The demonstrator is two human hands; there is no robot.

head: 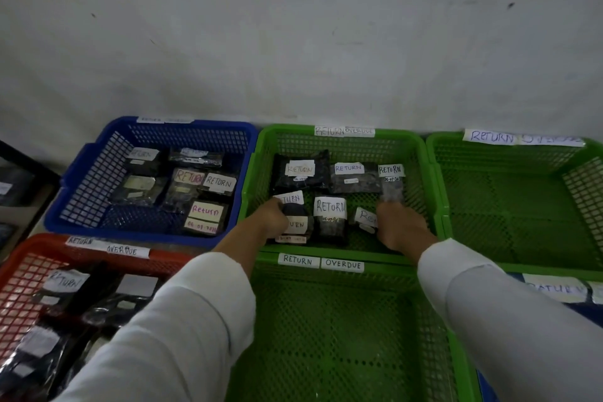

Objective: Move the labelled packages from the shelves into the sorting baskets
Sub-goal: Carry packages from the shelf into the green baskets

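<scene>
Nearest, an empty green basket (342, 336) sits below the filled green basket (421, 153). Inside that one, the left hand (272, 217) grasps a package (295, 225) at its near-left corner, while the right hand (399, 225) lies on another package (365, 217) near-right; its grasp I cannot tell. Farther in, three more packages line the back.

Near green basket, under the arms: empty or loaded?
Empty. The near green basket shows only bare mesh floor; no packages in it.
</scene>
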